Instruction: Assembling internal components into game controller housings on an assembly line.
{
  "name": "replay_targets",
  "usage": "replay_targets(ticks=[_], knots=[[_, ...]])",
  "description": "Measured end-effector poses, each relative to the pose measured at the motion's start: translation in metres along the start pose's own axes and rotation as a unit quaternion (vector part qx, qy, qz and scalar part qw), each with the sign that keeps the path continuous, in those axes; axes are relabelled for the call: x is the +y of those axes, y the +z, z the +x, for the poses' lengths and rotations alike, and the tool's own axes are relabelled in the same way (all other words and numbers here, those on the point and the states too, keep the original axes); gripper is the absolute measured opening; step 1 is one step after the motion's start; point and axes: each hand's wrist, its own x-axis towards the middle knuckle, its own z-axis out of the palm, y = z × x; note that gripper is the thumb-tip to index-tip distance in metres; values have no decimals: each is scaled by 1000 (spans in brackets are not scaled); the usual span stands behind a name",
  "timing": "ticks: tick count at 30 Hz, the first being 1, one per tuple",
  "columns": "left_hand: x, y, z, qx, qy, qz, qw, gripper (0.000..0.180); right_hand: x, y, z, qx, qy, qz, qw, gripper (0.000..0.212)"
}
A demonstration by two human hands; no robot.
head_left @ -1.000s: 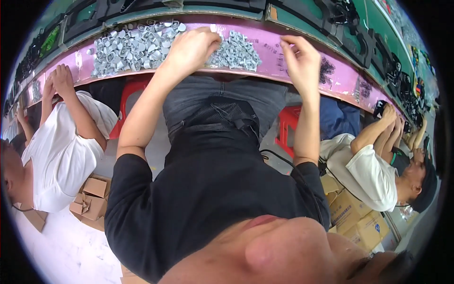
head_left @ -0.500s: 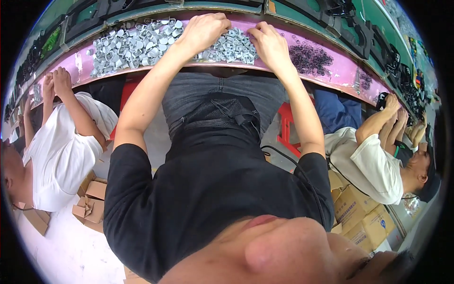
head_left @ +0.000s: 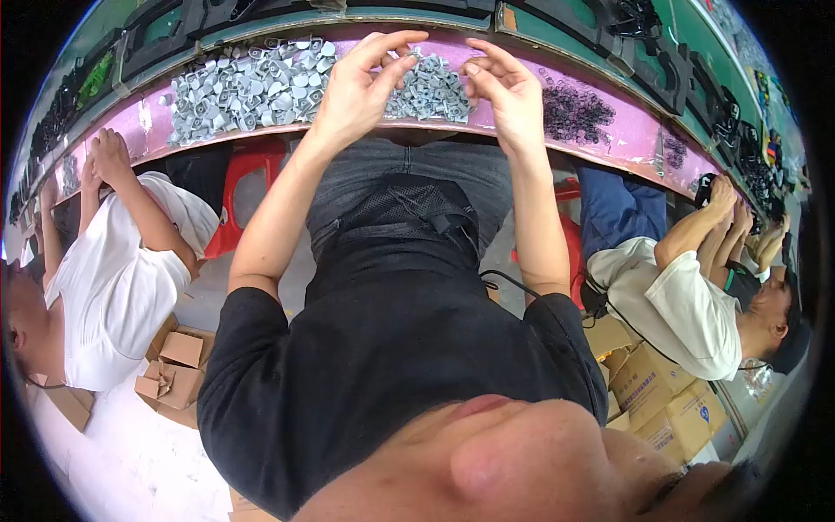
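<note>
My left hand (head_left: 355,91) is raised above the bench's near side, its forefinger stretched out and its thumb apart from it. My right hand (head_left: 513,97) faces it across a small gap, forefinger extended and thumb away from the fingertip. No object shows in either hand, though the curled lower fingers are partly hidden. Between and behind them lies a pile of small grey plastic parts (head_left: 430,94). Left of my left hand spreads a heap of larger grey cap-like parts (head_left: 252,87). Small black rings or clips (head_left: 576,113) lie scattered to the right of my right hand.
The pink work surface (head_left: 631,139) runs along a raised green shelf (head_left: 557,39) carrying black frame-shaped parts (head_left: 670,74). Co-workers in pale shirts sit at left (head_left: 122,278) and right (head_left: 687,296). Cardboard boxes (head_left: 665,391) and a red stool (head_left: 248,187) stand below.
Both hands have turned and drawn slightly back toward me, with their forefingers now stretched out. Before, their fingertips were bent down at the small grey parts.
</note>
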Motion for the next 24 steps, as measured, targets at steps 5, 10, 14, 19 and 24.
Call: replay_targets(ticks=[5,10,14,19,24], knots=[[13,1,-1,19,43,35,998,36,4,20,2,-3,18,152,988,37],[30,4,1,22,41,-47,998,29,6,32,1,18,2,208,978,36],[27,11,-4,4,-14,-148,989,26,3,46,-3,31,-53,214,975,37],[22,5,-3,18,112,77,991,21,2,41,-9,50,-54,188,979,39],[27,-1,-5,-17,76,121,990,16,-4,38,-11,44,-36,181,982,38]])
